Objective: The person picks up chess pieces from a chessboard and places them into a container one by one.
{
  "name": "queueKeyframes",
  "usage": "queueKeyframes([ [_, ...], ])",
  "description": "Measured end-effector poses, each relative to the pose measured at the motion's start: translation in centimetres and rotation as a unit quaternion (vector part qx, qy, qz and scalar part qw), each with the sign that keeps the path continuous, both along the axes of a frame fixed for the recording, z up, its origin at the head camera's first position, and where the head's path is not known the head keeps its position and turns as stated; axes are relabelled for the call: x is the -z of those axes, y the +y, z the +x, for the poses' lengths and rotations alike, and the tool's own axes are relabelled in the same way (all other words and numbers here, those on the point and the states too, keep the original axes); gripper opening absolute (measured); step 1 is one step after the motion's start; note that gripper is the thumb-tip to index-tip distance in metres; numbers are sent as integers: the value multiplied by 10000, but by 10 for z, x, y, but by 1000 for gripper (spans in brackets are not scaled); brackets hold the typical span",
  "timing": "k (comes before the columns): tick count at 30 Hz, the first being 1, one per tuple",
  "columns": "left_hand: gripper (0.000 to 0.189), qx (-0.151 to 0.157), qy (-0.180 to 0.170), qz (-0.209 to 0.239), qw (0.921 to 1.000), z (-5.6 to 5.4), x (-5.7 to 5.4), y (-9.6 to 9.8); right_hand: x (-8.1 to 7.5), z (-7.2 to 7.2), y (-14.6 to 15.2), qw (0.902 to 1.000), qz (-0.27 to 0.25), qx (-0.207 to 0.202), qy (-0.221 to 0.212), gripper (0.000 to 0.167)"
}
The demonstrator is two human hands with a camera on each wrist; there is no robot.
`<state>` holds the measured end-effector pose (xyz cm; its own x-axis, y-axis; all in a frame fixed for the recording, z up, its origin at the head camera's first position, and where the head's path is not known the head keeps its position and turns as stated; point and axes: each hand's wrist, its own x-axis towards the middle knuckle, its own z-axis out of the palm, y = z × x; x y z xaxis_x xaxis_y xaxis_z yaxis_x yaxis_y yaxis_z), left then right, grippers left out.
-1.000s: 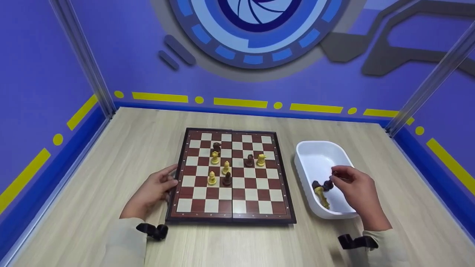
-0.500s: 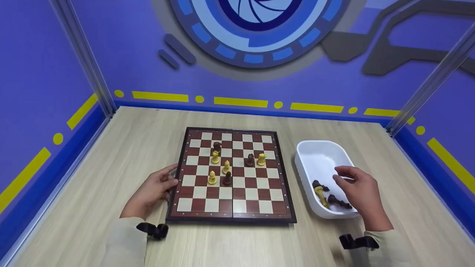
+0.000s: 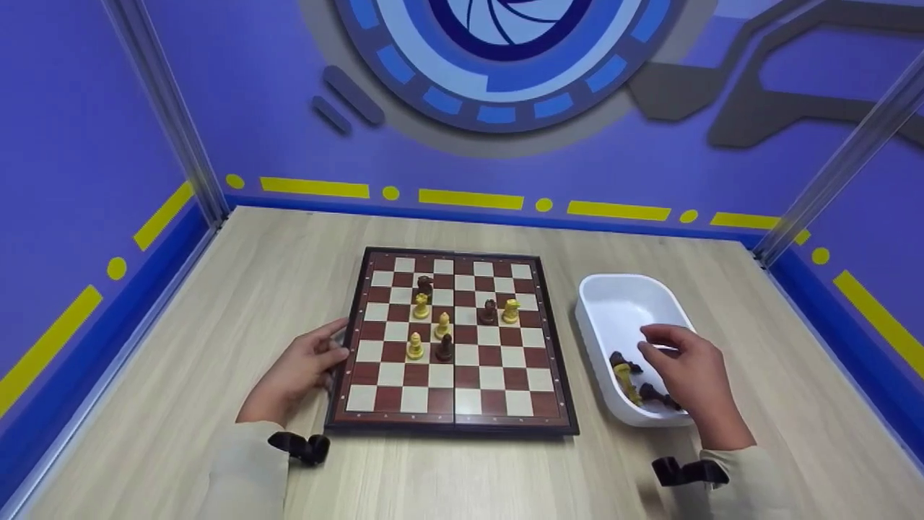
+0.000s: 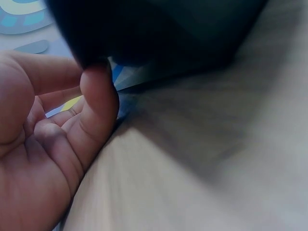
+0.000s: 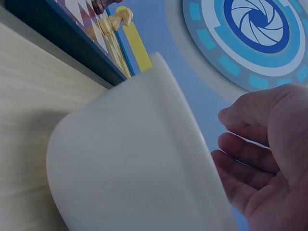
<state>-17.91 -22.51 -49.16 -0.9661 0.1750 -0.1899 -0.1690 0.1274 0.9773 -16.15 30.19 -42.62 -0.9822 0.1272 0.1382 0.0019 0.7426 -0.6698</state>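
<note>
A folding chessboard (image 3: 491, 377) with brown and white squares lies in the middle of the table, several dark and yellow chess pieces standing on it. At its left edge my left hand (image 3: 299, 370) grips the frame, thumb on top; the left wrist view shows thumb and fingers at the dark board side (image 4: 163, 38). Over the white tub (image 3: 588, 339) hovers my right hand (image 3: 691, 379), fingers loosely bent with nothing between them. Inside the tub lie a yellow chess piece (image 3: 626, 385) and dark chess pieces (image 3: 653, 395), partly hidden by that hand.
A yellow knight (image 3: 511, 311) stands on the board's right half beside a dark piece (image 3: 489, 312). The tub sits just right of the board, with a strip of table (image 3: 577, 404) between. Blue panels (image 3: 469, 162) enclose the back and sides.
My right hand let a dark chess piece drop into the tub, where it now lies beside the yellow one. The hand has since shifted slightly left. The left hand keeps its place.
</note>
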Motion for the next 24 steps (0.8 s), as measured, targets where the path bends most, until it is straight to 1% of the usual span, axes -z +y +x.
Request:
queueKeyframes([
  [3,62,-25,-37,-21,10000,0,-1,1,-1,-1,-2,10000,21,-5,6,37],
  [7,61,-57,-77,63,9999,-1,-1,2,-2,-3,-6,9999,11,-47,108,36],
  [13,62,10,-25,163,9999,0,-2,1,-4,-6,-14,9995,-31,-169,266,34],
  [20,62,-81,-78,129,9999,0,-1,2,-8,-11,-24,9988,-153,-250,389,33],
  [24,61,-51,5,70,10000,0,-1,1,-10,-15,-29,9986,-143,-244,451,31],
])
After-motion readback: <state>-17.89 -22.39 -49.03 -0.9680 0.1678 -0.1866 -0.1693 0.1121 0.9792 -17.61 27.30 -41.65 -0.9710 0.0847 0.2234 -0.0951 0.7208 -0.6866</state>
